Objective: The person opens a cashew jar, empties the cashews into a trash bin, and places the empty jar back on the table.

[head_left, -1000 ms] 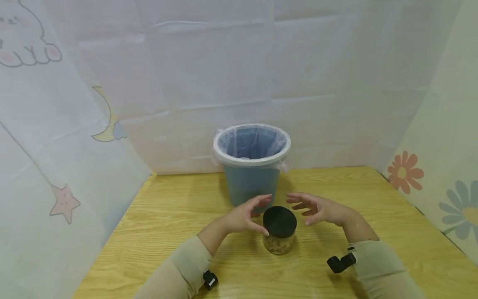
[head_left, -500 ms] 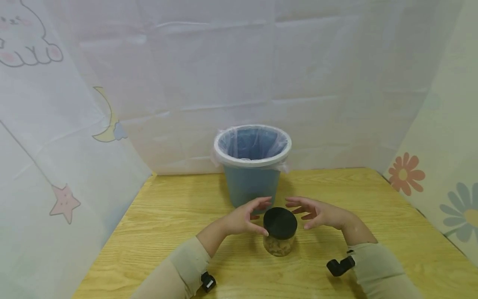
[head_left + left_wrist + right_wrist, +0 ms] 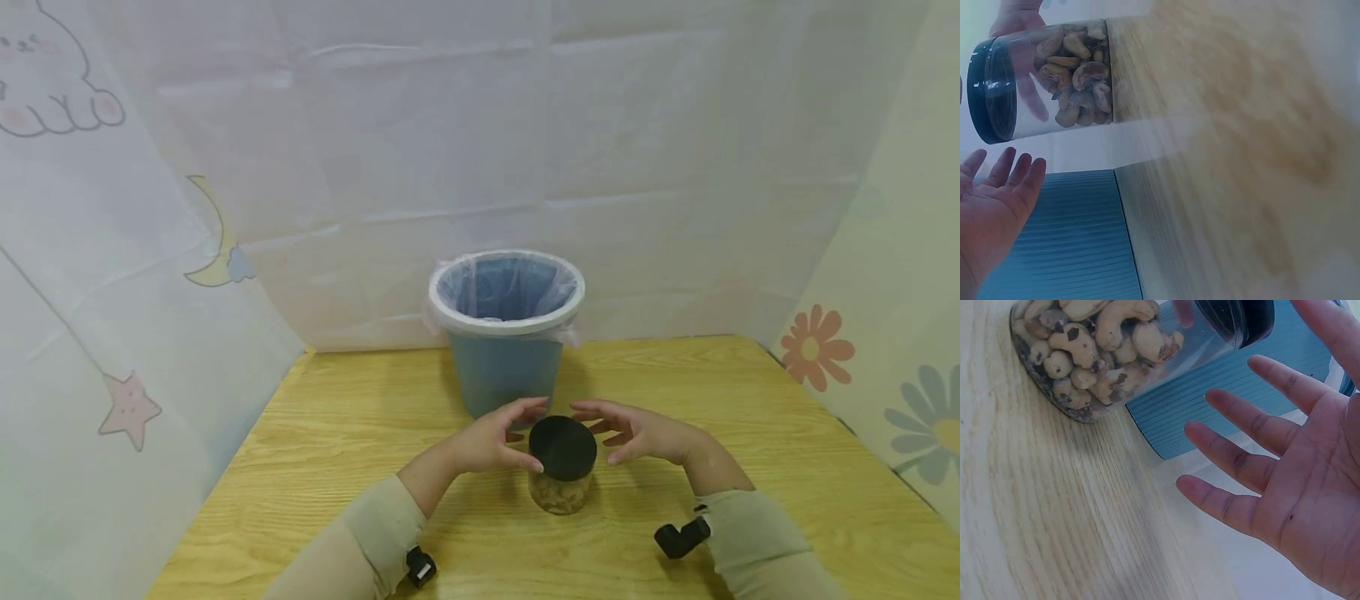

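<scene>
A clear round jar (image 3: 559, 493) with a black lid (image 3: 562, 447) stands upright on the table, about half full of cashews and other nuts (image 3: 1116, 344). On its left my left hand (image 3: 487, 440) is spread in a loose curve, the thumb tip at the lid's edge; whether it touches cannot be told. In the left wrist view that hand's fingers (image 3: 1020, 181) sit apart from the jar. My right hand (image 3: 651, 433) hovers to the right with relaxed, spread fingers. A gap separates its palm (image 3: 1310, 506) from the jar in the right wrist view.
Behind the jar a blue bin (image 3: 506, 367) with a white rim and a clear plastic liner stands on the wood-grain table (image 3: 360, 400). Printed cloth walls (image 3: 420, 167) enclose the back and both sides. Black wrist cameras (image 3: 681, 537) sit at both sleeves.
My right hand has lowered slightly and drifted a little left toward the jar. The left hand stays nearly still, and the jar stands in the same place.
</scene>
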`<state>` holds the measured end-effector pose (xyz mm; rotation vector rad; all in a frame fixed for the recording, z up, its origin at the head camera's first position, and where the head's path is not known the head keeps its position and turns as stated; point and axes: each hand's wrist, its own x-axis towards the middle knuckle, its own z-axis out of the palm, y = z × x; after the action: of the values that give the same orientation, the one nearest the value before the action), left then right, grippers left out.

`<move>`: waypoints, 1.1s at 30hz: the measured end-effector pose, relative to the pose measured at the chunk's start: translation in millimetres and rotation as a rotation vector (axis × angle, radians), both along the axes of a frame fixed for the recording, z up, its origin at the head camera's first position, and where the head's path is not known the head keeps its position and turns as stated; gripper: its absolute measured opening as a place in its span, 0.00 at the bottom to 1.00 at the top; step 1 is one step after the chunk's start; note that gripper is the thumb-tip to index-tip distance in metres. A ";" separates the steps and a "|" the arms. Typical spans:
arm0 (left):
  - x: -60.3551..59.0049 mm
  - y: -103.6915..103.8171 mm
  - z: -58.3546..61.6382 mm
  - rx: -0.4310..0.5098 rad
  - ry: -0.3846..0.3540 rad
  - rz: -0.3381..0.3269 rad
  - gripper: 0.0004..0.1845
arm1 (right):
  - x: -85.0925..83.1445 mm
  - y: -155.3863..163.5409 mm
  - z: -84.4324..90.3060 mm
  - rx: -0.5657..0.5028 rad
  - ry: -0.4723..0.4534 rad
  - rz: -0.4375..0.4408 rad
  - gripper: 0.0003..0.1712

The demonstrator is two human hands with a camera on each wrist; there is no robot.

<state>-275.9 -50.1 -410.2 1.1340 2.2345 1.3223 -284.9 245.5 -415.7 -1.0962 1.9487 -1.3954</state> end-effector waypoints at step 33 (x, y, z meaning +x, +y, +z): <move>0.9 4.6 -1.4 -0.056 0.033 -0.007 0.47 | 1.4 -5.8 -3.2 -0.032 -0.005 0.046 0.42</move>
<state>-275.0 -45.5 -411.7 1.1510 2.2745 1.2386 -283.5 239.7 -418.9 -1.1442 1.8921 -1.4083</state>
